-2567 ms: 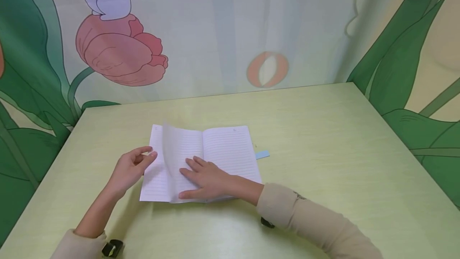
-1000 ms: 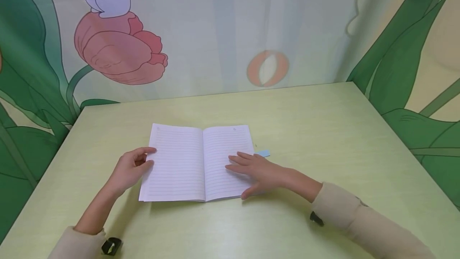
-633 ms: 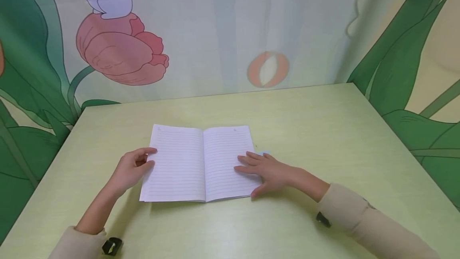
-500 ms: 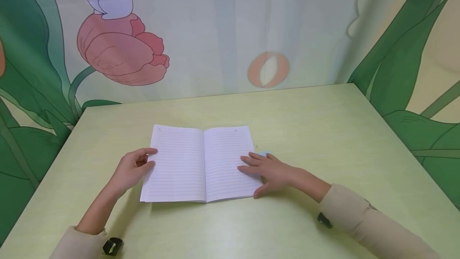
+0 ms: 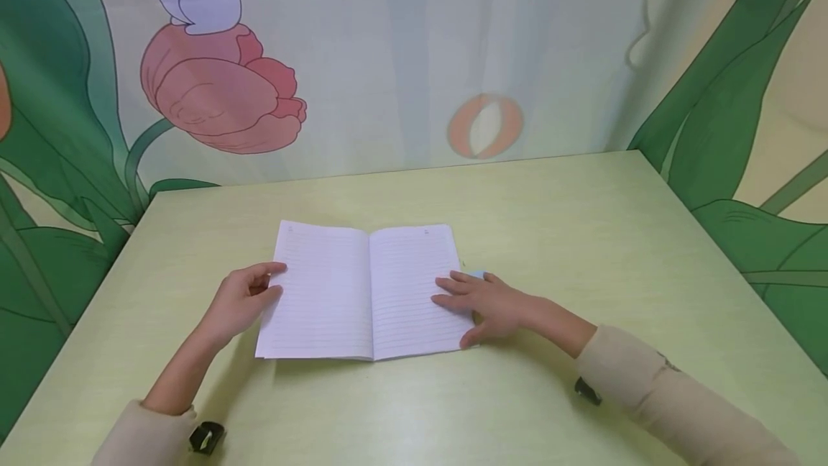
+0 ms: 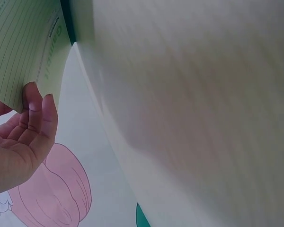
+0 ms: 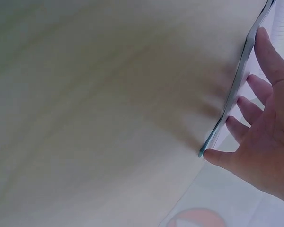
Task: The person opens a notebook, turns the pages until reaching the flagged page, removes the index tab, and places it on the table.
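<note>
Shifted rightward, the right hand is spread wide over the outer right side of the notebook, laid open nearer the table's left edge; the left page is pinched by the left hand. Light, even pressure is advised.

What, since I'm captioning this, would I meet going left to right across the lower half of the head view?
Left sleeve → left hand → open notebook → right hand → right sleeve
</note>
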A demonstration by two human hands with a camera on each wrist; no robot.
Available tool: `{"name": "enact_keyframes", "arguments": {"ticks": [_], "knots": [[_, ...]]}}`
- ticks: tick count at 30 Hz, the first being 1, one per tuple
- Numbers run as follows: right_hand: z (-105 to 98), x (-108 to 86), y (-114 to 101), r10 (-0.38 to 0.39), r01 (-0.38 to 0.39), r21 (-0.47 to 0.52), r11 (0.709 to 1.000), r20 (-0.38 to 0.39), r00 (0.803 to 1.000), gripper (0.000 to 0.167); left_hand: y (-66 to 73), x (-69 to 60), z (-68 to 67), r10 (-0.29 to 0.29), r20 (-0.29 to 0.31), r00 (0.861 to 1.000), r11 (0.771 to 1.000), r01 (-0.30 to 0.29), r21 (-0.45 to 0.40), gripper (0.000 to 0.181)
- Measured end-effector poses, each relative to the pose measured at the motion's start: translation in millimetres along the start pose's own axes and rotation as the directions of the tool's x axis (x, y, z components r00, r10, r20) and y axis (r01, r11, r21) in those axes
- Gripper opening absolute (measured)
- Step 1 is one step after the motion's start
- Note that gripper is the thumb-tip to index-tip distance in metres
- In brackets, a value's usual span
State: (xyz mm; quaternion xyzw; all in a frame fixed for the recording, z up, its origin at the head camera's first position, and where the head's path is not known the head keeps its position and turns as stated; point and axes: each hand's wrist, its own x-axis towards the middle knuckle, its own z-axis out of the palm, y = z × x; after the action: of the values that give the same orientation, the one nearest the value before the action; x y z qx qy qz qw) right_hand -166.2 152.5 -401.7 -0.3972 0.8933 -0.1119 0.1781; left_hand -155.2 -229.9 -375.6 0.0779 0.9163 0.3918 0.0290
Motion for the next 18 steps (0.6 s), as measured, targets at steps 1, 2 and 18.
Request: {"name": "enact_keyframes", "arguments": {"ticks": [1,2,18], "knots": [[-0.4,0.5,0.6,0.002,-0.002,0.000,1.000,0.000,1.000,0.077,0.8,0.4,-0.1,0.000,0.000,1.000,1.000,0.000,0.003,0.035],[-0.5,1.0,1.2,0.004,-0.004,-0.002,1.000,-0.002,1.000,0.076,1.5,0.7,-0.2,0.001,-0.001,1.000,1.000,-0.001,0.005,0.035],[1.0,1.8,3.1,0.012,-0.011,-0.020,1.000,0.014,1.000,0.079,4.0,0.7,-1.1,-0.007,0.011,1.000,1.000,0.007,0.004,0.036]]}}
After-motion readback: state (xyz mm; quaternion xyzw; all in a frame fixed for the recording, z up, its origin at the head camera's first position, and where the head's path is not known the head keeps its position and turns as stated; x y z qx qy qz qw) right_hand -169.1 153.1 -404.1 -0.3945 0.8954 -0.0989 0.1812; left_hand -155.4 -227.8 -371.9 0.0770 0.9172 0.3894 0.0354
